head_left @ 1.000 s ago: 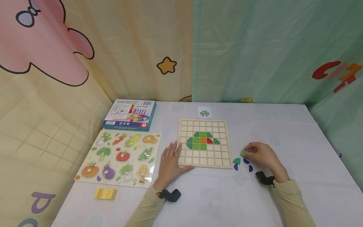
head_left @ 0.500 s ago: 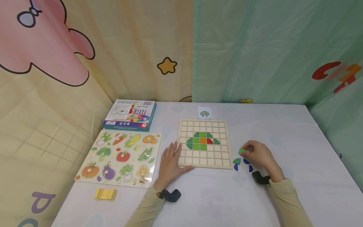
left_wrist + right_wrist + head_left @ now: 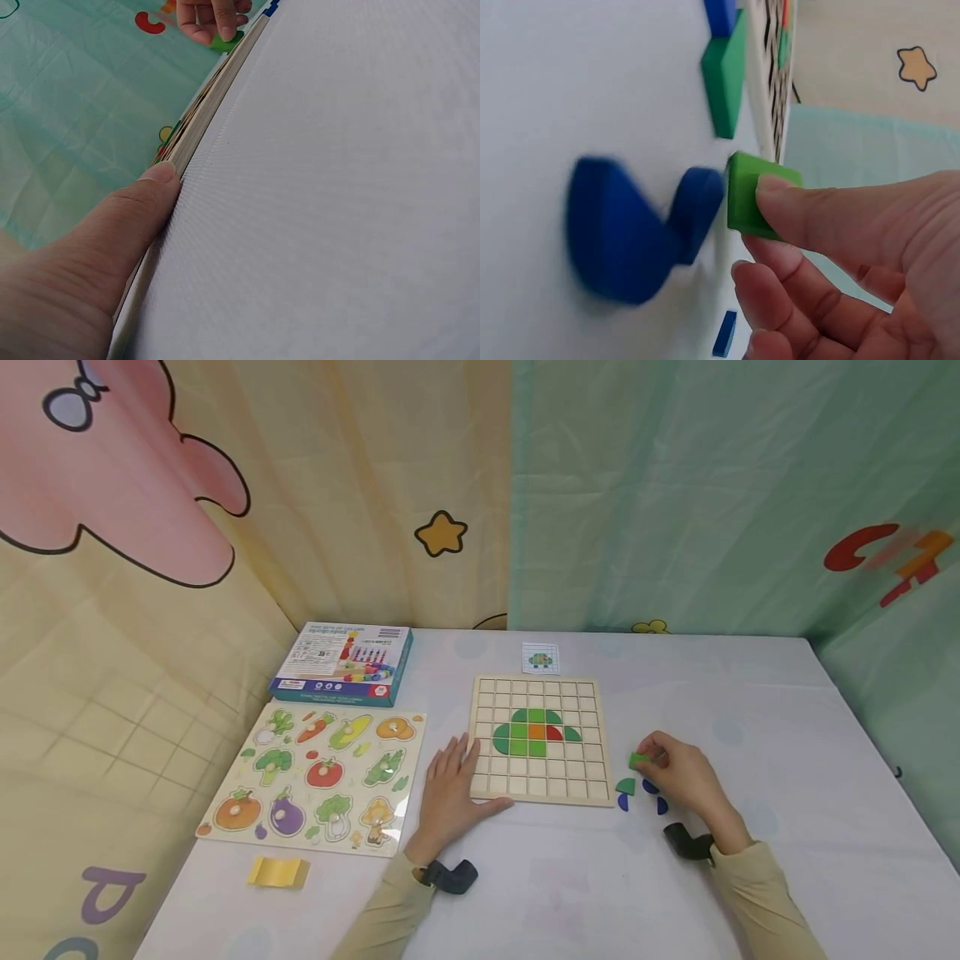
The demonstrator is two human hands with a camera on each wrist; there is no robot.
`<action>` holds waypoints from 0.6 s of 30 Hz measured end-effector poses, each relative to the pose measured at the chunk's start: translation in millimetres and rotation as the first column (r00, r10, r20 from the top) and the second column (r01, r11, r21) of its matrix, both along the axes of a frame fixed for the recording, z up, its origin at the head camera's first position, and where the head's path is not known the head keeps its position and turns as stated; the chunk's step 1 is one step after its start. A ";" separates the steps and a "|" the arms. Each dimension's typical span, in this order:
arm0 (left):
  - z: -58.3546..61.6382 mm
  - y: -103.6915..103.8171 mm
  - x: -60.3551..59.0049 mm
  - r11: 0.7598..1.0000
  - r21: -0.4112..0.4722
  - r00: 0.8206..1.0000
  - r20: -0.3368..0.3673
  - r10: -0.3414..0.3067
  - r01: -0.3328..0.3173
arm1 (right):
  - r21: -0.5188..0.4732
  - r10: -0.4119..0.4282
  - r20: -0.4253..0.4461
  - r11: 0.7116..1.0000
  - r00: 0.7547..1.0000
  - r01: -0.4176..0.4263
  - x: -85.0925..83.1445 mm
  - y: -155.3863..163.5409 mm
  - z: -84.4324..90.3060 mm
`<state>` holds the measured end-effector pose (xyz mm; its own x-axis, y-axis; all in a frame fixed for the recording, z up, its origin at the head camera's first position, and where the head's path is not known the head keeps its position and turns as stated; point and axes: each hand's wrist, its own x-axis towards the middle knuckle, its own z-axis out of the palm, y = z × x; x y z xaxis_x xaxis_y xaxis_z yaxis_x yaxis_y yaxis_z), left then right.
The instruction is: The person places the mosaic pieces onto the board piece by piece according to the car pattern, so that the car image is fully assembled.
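The right hand [image 3: 684,774] pinches one light green block [image 3: 640,761] between thumb and fingertips, held just right of the wooden grid board [image 3: 537,739] and above the white table [image 3: 787,760]. The right wrist view shows the block square-faced, with the thumb across its near edge. Near it on the table lie four loose pieces: one dark green quarter-round piece [image 3: 626,786] just right of the board's near right corner, and three blue pieces [image 3: 651,787] close by, one partly hidden under the hand. The left hand [image 3: 451,793] lies flat with fingers straight at the board's near left corner, its thumb along the board's near edge; it holds nothing. The board carries one figure made of green pieces, one orange and one red. One small pattern card [image 3: 541,657] lies just beyond the board. To the left lie one vegetable peg puzzle [image 3: 318,777], one blue box [image 3: 343,663] farther back, and one yellow piece [image 3: 279,871] near the table's front edge.
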<state>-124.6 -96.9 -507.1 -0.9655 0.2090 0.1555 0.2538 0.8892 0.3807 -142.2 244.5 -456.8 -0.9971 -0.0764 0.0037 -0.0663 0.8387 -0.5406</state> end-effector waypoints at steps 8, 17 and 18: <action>-0.6 0.5 0.0 1.000 0.001 1.000 0.001 0.000 0.000 | -0.062 0.058 -0.113 0.996 0.992 -0.065 -7.2 -20.6 6.1; -1.9 0.8 -1.4 1.000 -0.014 1.000 -0.009 0.001 -0.001 | -0.138 0.143 -0.052 0.979 0.988 -0.149 -20.9 -54.6 11.0; -1.8 0.8 -1.4 1.000 -0.017 1.000 -0.011 0.000 -0.001 | -0.140 0.148 -0.040 0.978 0.988 -0.152 -22.5 -58.1 10.8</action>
